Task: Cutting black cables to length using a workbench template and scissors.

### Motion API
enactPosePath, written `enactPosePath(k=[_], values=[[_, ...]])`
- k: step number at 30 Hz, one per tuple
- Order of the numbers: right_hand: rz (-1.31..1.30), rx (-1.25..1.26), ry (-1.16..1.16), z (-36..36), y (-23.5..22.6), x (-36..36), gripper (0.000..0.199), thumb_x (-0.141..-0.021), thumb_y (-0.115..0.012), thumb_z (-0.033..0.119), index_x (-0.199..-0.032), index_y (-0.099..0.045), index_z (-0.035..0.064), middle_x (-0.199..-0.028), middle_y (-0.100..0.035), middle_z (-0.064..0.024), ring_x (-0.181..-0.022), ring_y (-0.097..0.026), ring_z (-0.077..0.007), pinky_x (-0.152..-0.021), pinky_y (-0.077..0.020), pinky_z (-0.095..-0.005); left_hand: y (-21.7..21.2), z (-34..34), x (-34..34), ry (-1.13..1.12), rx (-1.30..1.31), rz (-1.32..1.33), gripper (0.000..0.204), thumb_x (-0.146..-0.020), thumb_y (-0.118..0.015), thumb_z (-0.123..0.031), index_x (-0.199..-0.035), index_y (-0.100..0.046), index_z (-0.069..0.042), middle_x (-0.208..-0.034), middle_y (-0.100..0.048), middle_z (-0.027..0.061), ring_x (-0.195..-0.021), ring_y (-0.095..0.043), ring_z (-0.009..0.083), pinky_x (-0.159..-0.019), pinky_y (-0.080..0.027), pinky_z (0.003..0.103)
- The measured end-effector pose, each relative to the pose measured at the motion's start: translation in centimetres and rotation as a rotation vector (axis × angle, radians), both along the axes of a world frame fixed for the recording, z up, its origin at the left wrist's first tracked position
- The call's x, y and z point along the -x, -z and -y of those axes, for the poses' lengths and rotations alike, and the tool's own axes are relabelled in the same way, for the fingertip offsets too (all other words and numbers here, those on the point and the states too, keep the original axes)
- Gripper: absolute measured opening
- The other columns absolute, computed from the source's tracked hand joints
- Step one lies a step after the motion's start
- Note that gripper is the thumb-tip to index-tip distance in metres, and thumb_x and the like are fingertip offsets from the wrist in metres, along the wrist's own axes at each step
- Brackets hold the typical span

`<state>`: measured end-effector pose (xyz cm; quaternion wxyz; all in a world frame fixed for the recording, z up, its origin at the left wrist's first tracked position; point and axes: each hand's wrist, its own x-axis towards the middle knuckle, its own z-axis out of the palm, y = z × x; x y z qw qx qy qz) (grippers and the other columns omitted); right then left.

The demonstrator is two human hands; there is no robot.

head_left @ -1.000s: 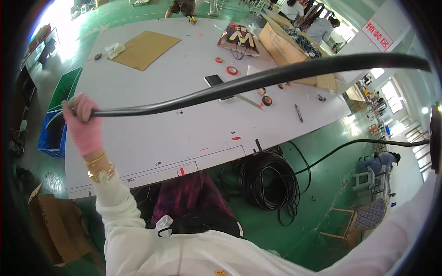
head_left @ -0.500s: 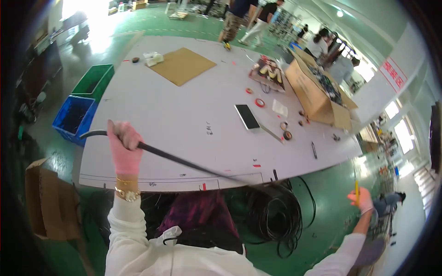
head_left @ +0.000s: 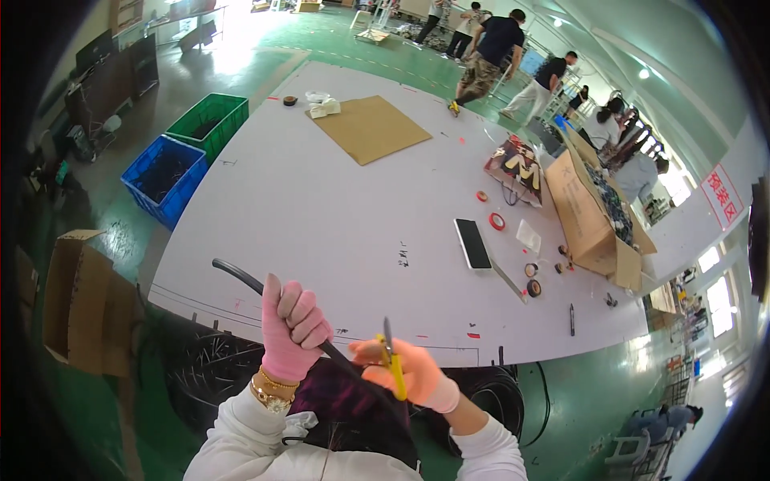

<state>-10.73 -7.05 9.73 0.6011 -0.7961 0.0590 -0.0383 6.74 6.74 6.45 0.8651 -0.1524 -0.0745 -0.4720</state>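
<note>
At the near edge of the big white surface (head_left: 321, 208), the left hand (head_left: 293, 330), in a pink glove, was clenched around a thick black rubber cable (head_left: 241, 276), whose free end curved up and to the left over the surface edge. Just beside it, the right hand (head_left: 409, 373), in an orange glove, grasped a pair of yellow-handled cutters (head_left: 393, 361), their dark blades pointing upward close to the cable. Gold bracelets (head_left: 273, 390) sat on the left wrist above a white sleeve.

Below the right hand, a coil of black cable (head_left: 497, 401) lay on the green floor under the surface edge. Farther out on the surface lay a black flat phone (head_left: 472, 243), a red tape ring (head_left: 497, 221), small dark tape rolls (head_left: 533, 288) and a black pen (head_left: 571, 319). A flat brown cardboard sheet (head_left: 369, 128) rested near the far side, and an open brown cardboard box (head_left: 589, 212) stood at the right end. Left of the surface, a blue plastic crate (head_left: 164, 176) and a green plastic crate (head_left: 207, 122) stood on the floor, with a brown carton (head_left: 76, 301) nearer. Several people (head_left: 493, 48) stood well beyond the far end.
</note>
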Motion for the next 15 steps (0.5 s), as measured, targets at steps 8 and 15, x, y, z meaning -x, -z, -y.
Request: enactPosePath(k=[8, 15], values=[[-0.365, -0.328, -0.085, -2.4, 1.7, -3.5, 0.035, -0.096, -0.066, 0.019, -0.122, -0.055, -0.0011, -0.092, -0.067, -0.0037, -0.075, -0.062, -0.0119, -0.071, -0.0508, -0.0269, 2.7, -2.5, -4.3, -0.101, -0.070, 0.041, 0.052, -0.106, -0.042, -0.047, -0.067, -0.030, -0.015, -0.060, -0.028, -0.0047, -0.041, -0.022, 0.0066, -0.038, -0.016, 0.024], [0.006, 0.702, -0.319, 0.8, 2.0, -7.5, 0.025, -0.069, -0.074, 0.009, -0.082, -0.053, 0.0069, -0.065, -0.055, -0.0128, -0.056, -0.052, -0.0375, -0.052, -0.0436, -0.0439, 6.4, -12.7, -13.0, -0.547, -0.213, -0.294, 0.026, -0.103, -0.056, -0.034, -0.101, -0.056, -0.008, -0.073, -0.033, -0.0037, -0.061, -0.035, 0.0069, -0.054, -0.029, 0.025]])
